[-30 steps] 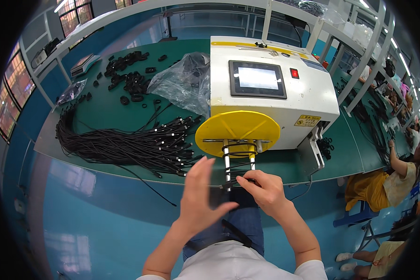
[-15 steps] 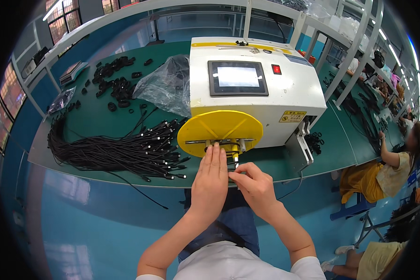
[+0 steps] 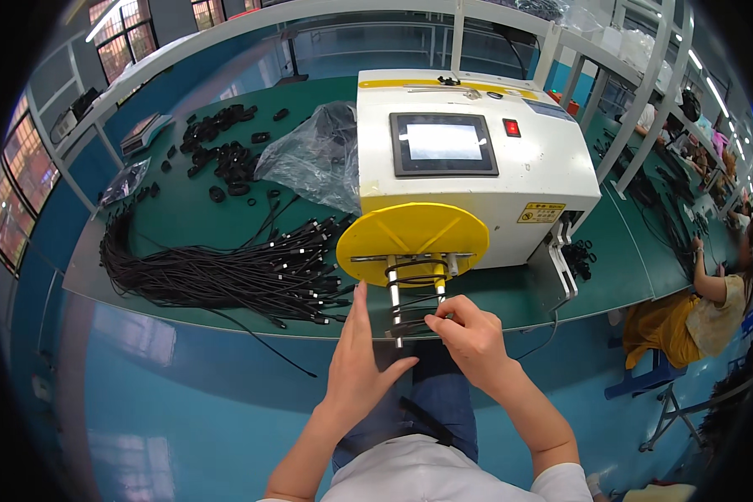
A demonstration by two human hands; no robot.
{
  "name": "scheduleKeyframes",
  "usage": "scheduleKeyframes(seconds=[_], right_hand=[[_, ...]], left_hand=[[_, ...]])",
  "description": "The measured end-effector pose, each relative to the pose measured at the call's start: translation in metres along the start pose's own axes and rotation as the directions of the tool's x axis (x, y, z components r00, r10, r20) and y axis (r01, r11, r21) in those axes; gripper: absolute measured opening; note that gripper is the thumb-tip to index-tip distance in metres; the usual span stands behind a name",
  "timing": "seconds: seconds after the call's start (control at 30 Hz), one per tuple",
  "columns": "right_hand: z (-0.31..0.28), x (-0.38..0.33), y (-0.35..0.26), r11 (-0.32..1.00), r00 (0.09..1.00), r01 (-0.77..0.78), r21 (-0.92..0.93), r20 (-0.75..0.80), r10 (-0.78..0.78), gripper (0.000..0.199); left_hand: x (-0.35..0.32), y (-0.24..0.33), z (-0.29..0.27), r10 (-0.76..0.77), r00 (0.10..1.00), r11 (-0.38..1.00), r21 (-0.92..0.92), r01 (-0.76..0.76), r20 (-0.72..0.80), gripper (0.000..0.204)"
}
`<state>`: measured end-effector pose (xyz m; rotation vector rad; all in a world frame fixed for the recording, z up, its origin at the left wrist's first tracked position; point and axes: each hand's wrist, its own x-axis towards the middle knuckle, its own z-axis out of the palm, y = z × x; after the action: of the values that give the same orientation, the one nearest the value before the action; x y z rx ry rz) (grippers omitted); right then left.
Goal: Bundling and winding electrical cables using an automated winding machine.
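A black cable [image 3: 416, 281] runs in loops around two metal pegs that stick out from the yellow disc [image 3: 368, 234] of a white winding machine [image 3: 464, 213]. My right hand [image 3: 474, 341] is closed in a pinch on the cable, just right of the pegs' near ends. To the left of the pegs my left hand [image 3: 361, 360] is open, its fingers straight and together and its thumb spread toward the pegs. The left palm appears apart from the cable. The tips of my right fingers partly cover the held length.
A large bundle of black cables [image 3: 201, 272] lies left on the green table [image 3: 163, 222]. Behind it are small black parts [image 3: 234, 159] and a clear plastic bag [image 3: 314, 159]. A metal bracket [image 3: 552, 272] juts from the machine's right. A person [image 3: 715, 309] sits further right.
My left hand has moved back and left from the pegs, and its thumb has spread, uncovering the cable loops. My right hand stays pinched near the pegs. The whole view has shifted slightly.
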<state>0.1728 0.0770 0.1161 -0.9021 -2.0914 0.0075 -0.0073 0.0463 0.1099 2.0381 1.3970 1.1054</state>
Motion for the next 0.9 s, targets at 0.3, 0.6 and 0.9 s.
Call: scheduleKeyframes(seconds=[0.3, 0.6, 0.9], right_hand=[[0.001, -0.001, 0.003, 1.000, 0.999, 0.020, 0.014, 0.032, -0.021, 0.025], [-0.002, 0.002, 0.004, 0.999, 0.999, 0.041, 0.027, 0.014, -0.041, 0.024], [-0.003, -0.001, 0.008, 0.991, 0.990, 0.134, -0.012, 0.053, -0.134, 0.027]], left_hand=[[-0.021, -0.009, 0.008, 0.038, 0.998, 0.999, 0.034, -0.040, 0.057, 0.091], [-0.014, -0.004, 0.009, 0.082, 0.995, 0.959, 0.267, -0.094, 0.055, 0.075], [-0.004, -0.018, 0.011, -0.181, 0.983, 0.912, -0.377, 0.164, -0.008, 0.042]])
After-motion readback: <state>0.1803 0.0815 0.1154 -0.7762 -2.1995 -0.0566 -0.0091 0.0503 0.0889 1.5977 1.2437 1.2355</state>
